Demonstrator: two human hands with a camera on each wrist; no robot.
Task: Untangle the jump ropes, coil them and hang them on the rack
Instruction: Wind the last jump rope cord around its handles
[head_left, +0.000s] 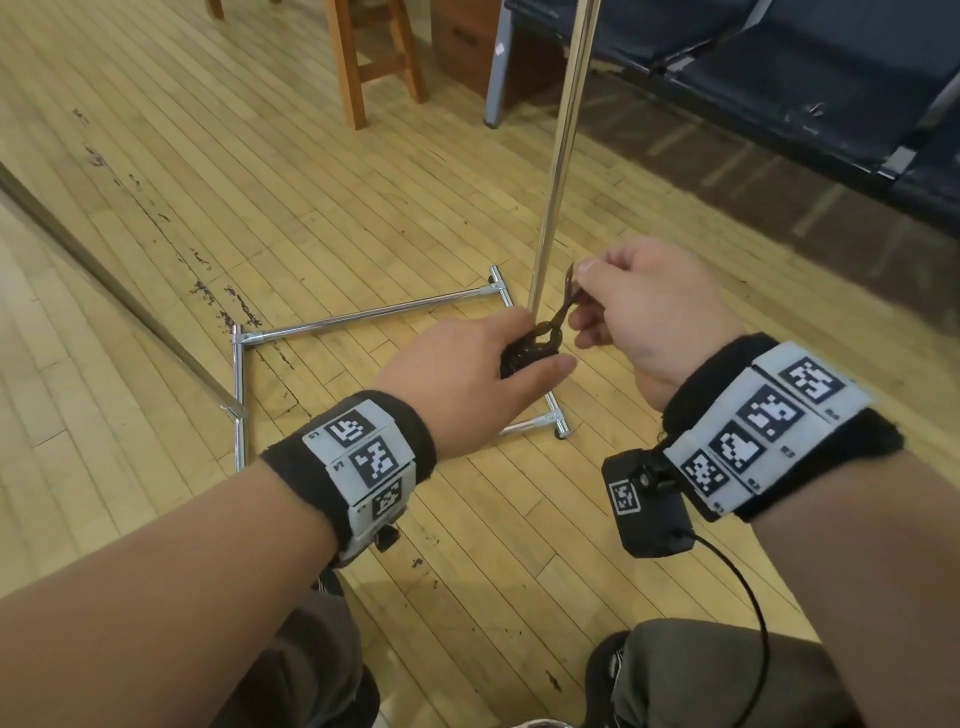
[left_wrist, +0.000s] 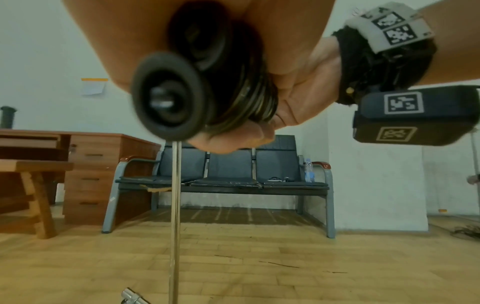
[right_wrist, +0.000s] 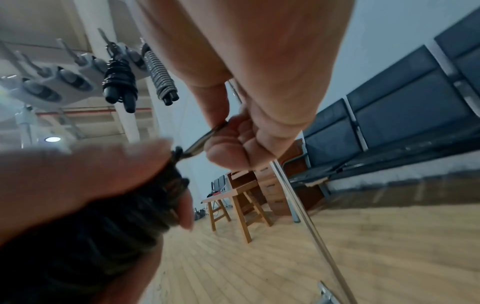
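Note:
My left hand (head_left: 467, 374) grips a coiled dark jump rope (head_left: 524, 353) with its two black handles (left_wrist: 171, 96) bundled inside the wraps (left_wrist: 249, 102). Close to its right, my right hand (head_left: 649, 306) pinches a short loop of that rope (head_left: 566, 296) between thumb and forefinger and holds it taut above the bundle (right_wrist: 205, 139). Both hands are in front of the rack's chrome pole (head_left: 561, 140). High on the rack hang a coiled black rope (right_wrist: 119, 80) and a coiled grey rope (right_wrist: 161, 76) from hooks (right_wrist: 64, 78).
The rack's chrome base frame (head_left: 363, 314) lies on the wooden floor under my hands. A wooden stool (head_left: 374, 57), a wooden desk (left_wrist: 91, 164) and a dark bench (left_wrist: 221, 179) stand beyond. My knees (head_left: 717, 675) are at the bottom edge.

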